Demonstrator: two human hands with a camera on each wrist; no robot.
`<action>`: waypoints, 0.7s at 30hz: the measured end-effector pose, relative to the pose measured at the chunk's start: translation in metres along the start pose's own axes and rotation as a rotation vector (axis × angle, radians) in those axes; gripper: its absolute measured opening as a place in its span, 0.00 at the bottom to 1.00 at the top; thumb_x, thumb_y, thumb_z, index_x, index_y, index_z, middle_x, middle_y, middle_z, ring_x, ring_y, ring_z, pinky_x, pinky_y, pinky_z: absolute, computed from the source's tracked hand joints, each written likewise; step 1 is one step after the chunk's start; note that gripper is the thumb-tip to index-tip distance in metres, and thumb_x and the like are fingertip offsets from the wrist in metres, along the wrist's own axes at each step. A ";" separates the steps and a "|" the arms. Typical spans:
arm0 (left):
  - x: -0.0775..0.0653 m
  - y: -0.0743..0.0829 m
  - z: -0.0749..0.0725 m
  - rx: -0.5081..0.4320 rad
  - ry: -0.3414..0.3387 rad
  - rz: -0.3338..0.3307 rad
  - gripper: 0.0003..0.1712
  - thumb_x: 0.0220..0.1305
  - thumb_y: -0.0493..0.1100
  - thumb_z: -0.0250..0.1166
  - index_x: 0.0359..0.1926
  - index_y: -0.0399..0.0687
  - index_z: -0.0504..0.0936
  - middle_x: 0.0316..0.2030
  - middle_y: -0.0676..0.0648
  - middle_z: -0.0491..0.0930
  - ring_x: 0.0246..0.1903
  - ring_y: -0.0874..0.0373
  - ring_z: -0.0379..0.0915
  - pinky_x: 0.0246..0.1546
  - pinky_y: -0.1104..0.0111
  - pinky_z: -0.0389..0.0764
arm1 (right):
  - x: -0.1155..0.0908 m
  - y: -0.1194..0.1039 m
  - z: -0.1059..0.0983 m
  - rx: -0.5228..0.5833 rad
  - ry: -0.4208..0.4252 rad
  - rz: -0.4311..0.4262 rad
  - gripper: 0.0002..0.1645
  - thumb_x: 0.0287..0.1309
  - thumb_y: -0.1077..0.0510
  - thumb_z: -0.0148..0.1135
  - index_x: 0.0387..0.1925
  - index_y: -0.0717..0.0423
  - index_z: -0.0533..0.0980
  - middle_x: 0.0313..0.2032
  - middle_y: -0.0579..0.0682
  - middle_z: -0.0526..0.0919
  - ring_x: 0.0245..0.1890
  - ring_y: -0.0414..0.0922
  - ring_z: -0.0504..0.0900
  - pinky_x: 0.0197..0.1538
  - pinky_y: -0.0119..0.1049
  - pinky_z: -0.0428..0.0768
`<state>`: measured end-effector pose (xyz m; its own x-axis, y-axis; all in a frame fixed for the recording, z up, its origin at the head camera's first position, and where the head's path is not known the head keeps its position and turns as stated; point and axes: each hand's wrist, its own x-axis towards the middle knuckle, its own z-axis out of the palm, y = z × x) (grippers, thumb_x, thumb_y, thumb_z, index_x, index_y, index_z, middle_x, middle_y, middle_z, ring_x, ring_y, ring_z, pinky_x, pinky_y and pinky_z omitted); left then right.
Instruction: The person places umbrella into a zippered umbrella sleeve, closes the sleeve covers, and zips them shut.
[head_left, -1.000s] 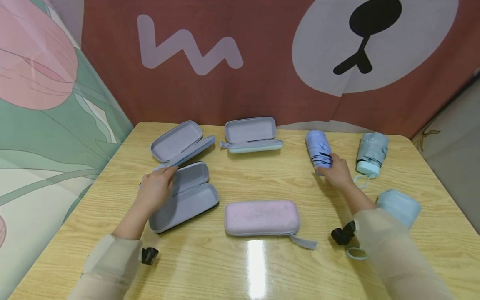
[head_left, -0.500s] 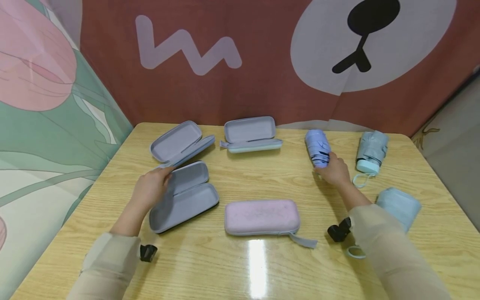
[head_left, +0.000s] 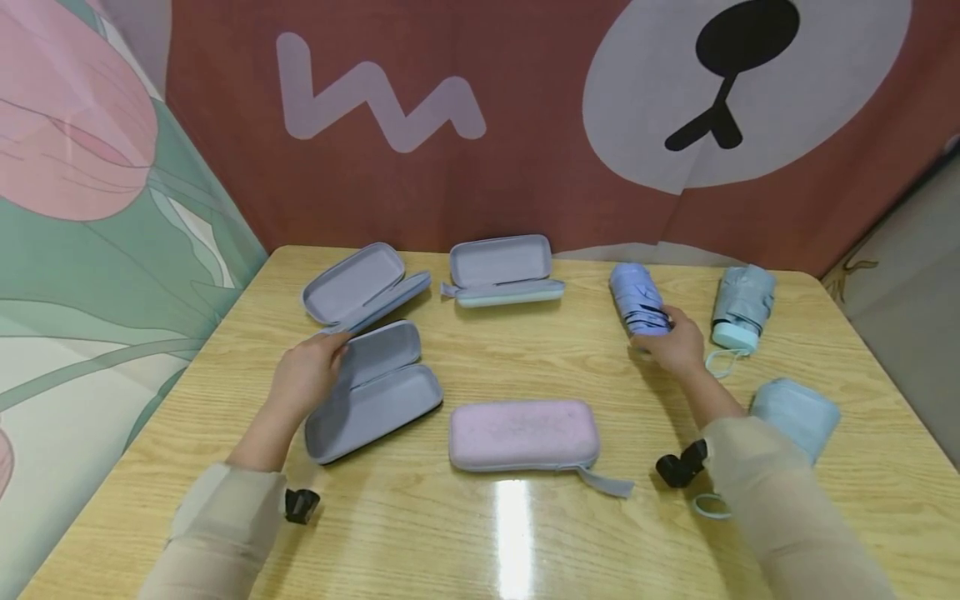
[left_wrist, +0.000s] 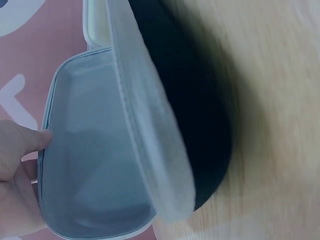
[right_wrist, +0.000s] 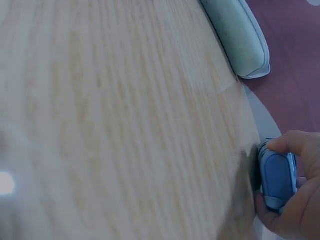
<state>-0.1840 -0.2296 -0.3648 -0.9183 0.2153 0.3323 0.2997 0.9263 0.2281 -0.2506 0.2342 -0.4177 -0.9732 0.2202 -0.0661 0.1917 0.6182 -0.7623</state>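
Observation:
My left hand (head_left: 303, 377) pinches the edge of the raised lid of the nearer open zip case (head_left: 382, 408), grey inside and dark underneath. In the left wrist view, the thumb lies over the rim of the grey lid (left_wrist: 95, 145), with fingers behind it. At the right, my right hand (head_left: 677, 346) grips the near end of a folded blue compact umbrella (head_left: 635, 292) lying on the table. Thumb and fingers sit on either side of the umbrella's end (right_wrist: 277, 177) in the right wrist view.
Two more open cases stand at the back, one blue (head_left: 352, 283) and one pale green (head_left: 501, 260). A shut pink case (head_left: 525, 435) lies front centre. Right of my hand are a teal folded umbrella (head_left: 744, 304) and a pale blue pouch-like item (head_left: 797, 412), partly behind the sleeve.
The nearer open case has shifted slightly to the right. My left fingers have drawn back a little along its lid. My right hand stays on the blue umbrella's end.

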 end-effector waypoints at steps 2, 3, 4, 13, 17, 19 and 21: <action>0.000 0.001 0.001 -0.001 0.001 -0.005 0.12 0.56 0.33 0.55 0.42 0.35 0.77 0.35 0.35 0.76 0.32 0.40 0.73 0.28 0.50 0.70 | -0.001 0.002 0.002 0.049 0.021 0.030 0.47 0.42 0.58 0.61 0.63 0.61 0.50 0.54 0.68 0.60 0.49 0.60 0.62 0.48 0.49 0.65; 0.001 0.001 0.001 -0.005 0.000 -0.008 0.12 0.56 0.33 0.55 0.43 0.35 0.77 0.35 0.35 0.76 0.33 0.40 0.72 0.28 0.50 0.70 | -0.001 0.002 0.002 0.072 0.031 0.047 0.47 0.42 0.58 0.62 0.63 0.60 0.50 0.54 0.67 0.60 0.49 0.59 0.62 0.48 0.48 0.65; 0.001 0.001 0.001 -0.005 0.000 -0.012 0.12 0.57 0.33 0.55 0.43 0.35 0.77 0.35 0.35 0.76 0.33 0.40 0.72 0.28 0.50 0.70 | -0.001 0.003 0.003 0.086 0.040 0.063 0.47 0.42 0.58 0.62 0.63 0.60 0.50 0.54 0.67 0.60 0.49 0.58 0.62 0.48 0.47 0.65; 0.005 0.002 0.005 -0.025 0.003 -0.010 0.12 0.57 0.33 0.54 0.42 0.34 0.76 0.38 0.35 0.76 0.36 0.40 0.72 0.32 0.51 0.71 | -0.003 0.000 0.001 0.175 0.063 0.176 0.45 0.44 0.58 0.59 0.63 0.60 0.50 0.56 0.65 0.59 0.52 0.56 0.61 0.53 0.45 0.62; 0.009 0.005 0.006 -0.030 0.006 0.000 0.12 0.57 0.33 0.55 0.42 0.33 0.77 0.36 0.35 0.76 0.36 0.41 0.72 0.32 0.51 0.71 | -0.002 0.003 0.000 0.262 0.096 0.216 0.44 0.43 0.62 0.60 0.63 0.59 0.53 0.58 0.62 0.58 0.55 0.54 0.59 0.56 0.43 0.59; 0.011 0.006 0.007 -0.033 -0.003 -0.001 0.12 0.57 0.33 0.55 0.42 0.34 0.77 0.36 0.35 0.77 0.35 0.41 0.72 0.32 0.52 0.71 | -0.002 0.004 0.000 0.334 0.116 0.241 0.44 0.43 0.63 0.60 0.63 0.58 0.53 0.60 0.59 0.57 0.56 0.52 0.57 0.56 0.41 0.59; 0.013 0.008 0.007 -0.034 -0.017 -0.004 0.12 0.57 0.33 0.55 0.43 0.34 0.76 0.35 0.36 0.77 0.34 0.42 0.72 0.31 0.52 0.71 | -0.001 0.006 0.001 0.405 0.139 0.259 0.43 0.43 0.65 0.60 0.63 0.57 0.54 0.61 0.57 0.55 0.58 0.49 0.55 0.57 0.38 0.59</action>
<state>-0.1958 -0.2170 -0.3654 -0.9236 0.2175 0.3158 0.3048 0.9161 0.2607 -0.2487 0.2368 -0.4225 -0.8688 0.4434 -0.2206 0.3330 0.1934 -0.9229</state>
